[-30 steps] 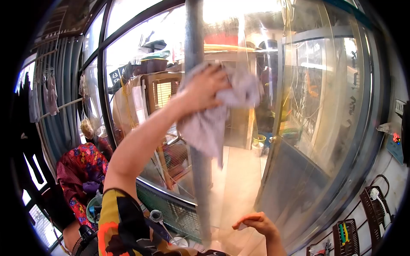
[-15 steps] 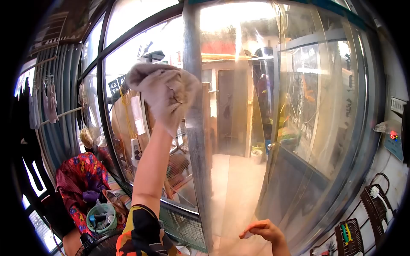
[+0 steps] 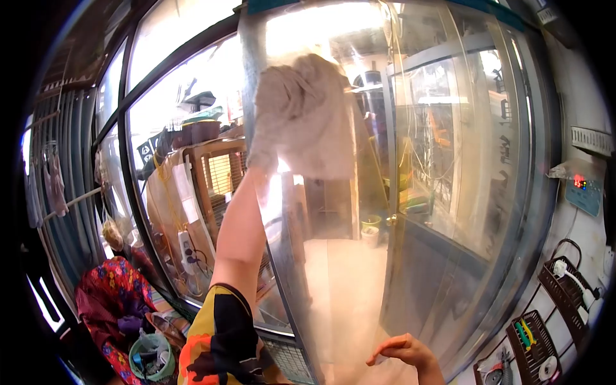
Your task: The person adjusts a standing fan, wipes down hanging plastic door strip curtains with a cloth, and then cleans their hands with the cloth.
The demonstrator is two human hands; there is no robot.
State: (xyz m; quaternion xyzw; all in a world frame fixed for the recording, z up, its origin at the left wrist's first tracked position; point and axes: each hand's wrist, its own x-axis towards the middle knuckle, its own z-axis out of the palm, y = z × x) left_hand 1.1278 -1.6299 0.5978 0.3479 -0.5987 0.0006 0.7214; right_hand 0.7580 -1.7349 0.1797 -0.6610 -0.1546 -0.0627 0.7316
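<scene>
A greyish-beige cleaning cloth (image 3: 301, 119) covers my left hand, which is raised high against the clear plastic strip curtain (image 3: 340, 282). The cloth hangs spread out to the right of my wrist, and the fingers beneath it are hidden. My left arm (image 3: 240, 237) reaches up from a patterned sleeve. Low in front, my right hand (image 3: 404, 350) is held close to the curtain, palm down, fingers extended and slightly bent, with nothing visible in it. Whether it touches the plastic I cannot tell.
Left of the curtain is a dark-framed window (image 3: 122, 122). A green basket (image 3: 153, 359) of small items stands low left beside red flowered fabric (image 3: 115, 289). At right, brown wall baskets (image 3: 529, 346) hold tools, below a lit controller (image 3: 582, 192). Behind the curtain is a grey door (image 3: 436, 276).
My left hand has moved the cloth rightward from the window and frame edge onto the curtain, and the cloth has fanned out. The view has shifted slightly right. My right hand stays low.
</scene>
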